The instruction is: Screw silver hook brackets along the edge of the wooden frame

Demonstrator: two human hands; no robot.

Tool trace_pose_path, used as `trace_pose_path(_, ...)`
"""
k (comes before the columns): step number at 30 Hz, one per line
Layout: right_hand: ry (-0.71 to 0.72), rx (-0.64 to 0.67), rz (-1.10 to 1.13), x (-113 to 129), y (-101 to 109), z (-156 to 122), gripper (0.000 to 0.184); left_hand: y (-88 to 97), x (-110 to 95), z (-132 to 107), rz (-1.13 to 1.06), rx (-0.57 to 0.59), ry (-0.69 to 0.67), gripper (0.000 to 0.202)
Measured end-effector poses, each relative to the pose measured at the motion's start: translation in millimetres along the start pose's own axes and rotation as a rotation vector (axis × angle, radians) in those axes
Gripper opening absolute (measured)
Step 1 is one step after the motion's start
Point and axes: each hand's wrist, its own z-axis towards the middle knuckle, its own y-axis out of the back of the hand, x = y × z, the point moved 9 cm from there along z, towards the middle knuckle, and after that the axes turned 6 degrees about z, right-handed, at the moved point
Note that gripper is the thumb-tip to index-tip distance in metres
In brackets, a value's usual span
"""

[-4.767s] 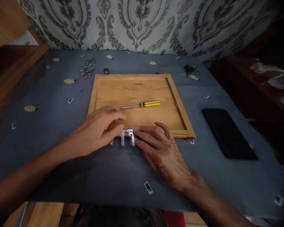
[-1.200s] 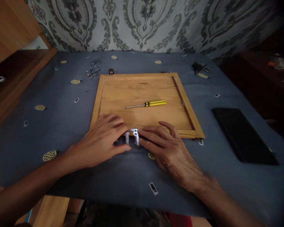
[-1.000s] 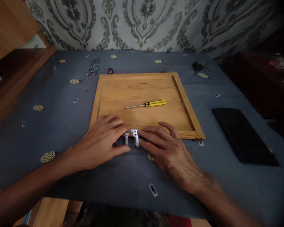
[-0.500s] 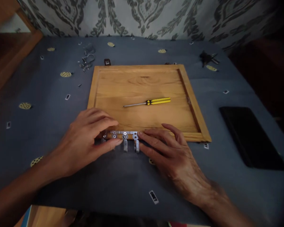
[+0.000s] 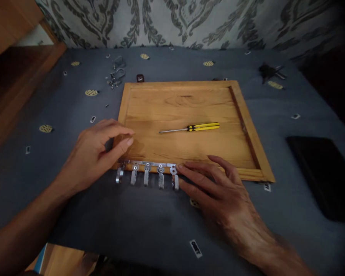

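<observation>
the left hand (image 5: 100,147) is over the near left corner of the wooden board (image 5: 149,115), its thumb and forefinger slightly apart. the right hand (image 5: 218,188) touches the right end of the metal hook rail (image 5: 153,165), though whether it grips cannot be told. the rail lies along the board's near edge; a yellow screwdriver (image 5: 202,127) rests mid-board, on the desk (image 5: 149,230).

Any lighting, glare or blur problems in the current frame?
Head view: dim, far right nearly black; head view: small glints on the metal hooks; head view: the black slab shows little detail, but the screwdriver reads clearly.
</observation>
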Motion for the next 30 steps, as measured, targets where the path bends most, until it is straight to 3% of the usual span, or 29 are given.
trace_pose_path(8,0.055,0.001,-0.017,-2,0,0,0.029,-8.3,16,5,-0.021,0.027,0.06,0.029)
trace_pose_path(12,0.072,-0.018,-0.021,0,-2,-1,0.025,-3.1,29,8,0.01,-0.03,0.069,0.03)
trace_pose_path(17,0.135,-0.163,-0.053,-6,0,-4,0.038,16.8,81,11,0.04,-0.183,0.197,0.032)
trace_pose_path(22,0.356,-0.091,-0.178,-11,-5,-7,0.034,31.5,145,12,0.098,-0.306,0.364,0.031)
trace_pose_path(24,0.343,-0.052,-0.206,-16,-8,-8,0.036,29.1,159,12,0.12,-0.311,0.391,0.031)
trace_pose_path(27,0.307,-0.06,-0.197,-15,-13,-9,0.037,17.1,163,14,0.153,-0.271,0.388,0.033)
trace_pose_path(29,0.261,-0.142,-0.161,-13,-15,-8,0.04,7.7,157,18,0.182,-0.24,0.363,0.034)
trace_pose_path(30,0.214,-0.244,-0.136,-14,-11,-9,0.043,3.5,153,20,0.198,-0.225,0.349,0.033)
